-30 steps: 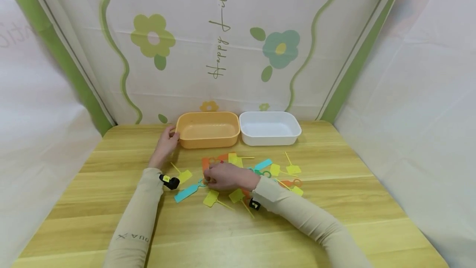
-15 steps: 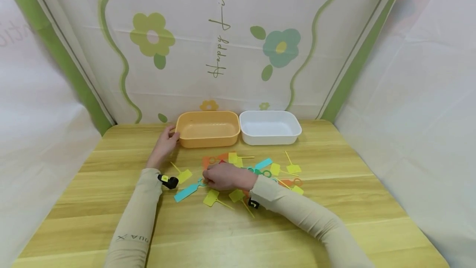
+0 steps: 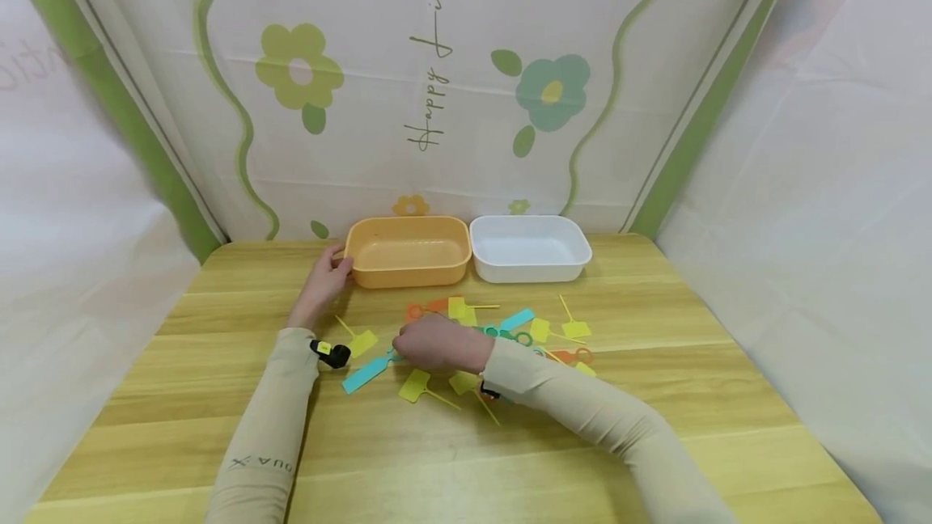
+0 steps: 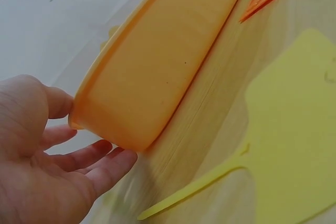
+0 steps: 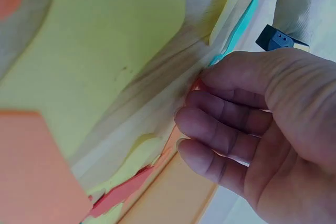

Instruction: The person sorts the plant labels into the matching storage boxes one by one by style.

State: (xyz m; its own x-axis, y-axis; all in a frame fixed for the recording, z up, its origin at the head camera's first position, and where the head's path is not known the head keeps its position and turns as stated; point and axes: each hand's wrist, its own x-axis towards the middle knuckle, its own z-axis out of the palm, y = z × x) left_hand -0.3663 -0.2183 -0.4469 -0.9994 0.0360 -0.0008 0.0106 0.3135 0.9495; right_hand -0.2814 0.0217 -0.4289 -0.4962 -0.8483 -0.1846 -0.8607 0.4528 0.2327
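In the head view my left hand (image 3: 319, 288) holds the left end of the orange bin (image 3: 409, 277), which stands upright on the table. The left wrist view shows the fingers (image 4: 111, 172) at the bin's end wall and rim. My right hand (image 3: 440, 344) is low over the scattered plastic tags, its thumb and fingers (image 5: 202, 124) curled together. Between the fingertips is a thin orange tag (image 5: 193, 88), mostly hidden by them. Just left of this hand lies a blue tag (image 3: 366, 375); yellow tags (image 3: 414, 385) lie in front of it.
A white bin (image 3: 530, 272) stands right beside the orange one. Several yellow, orange, blue and green tags lie in front of both, including a yellow tag (image 3: 575, 329) at the far right. A printed curtain (image 3: 364, 144) hangs behind the table (image 3: 451, 467).
The orange tag just left of the right hand has left its place on the table. My right hand has shifted slightly left. The left hand stays at the orange bin.
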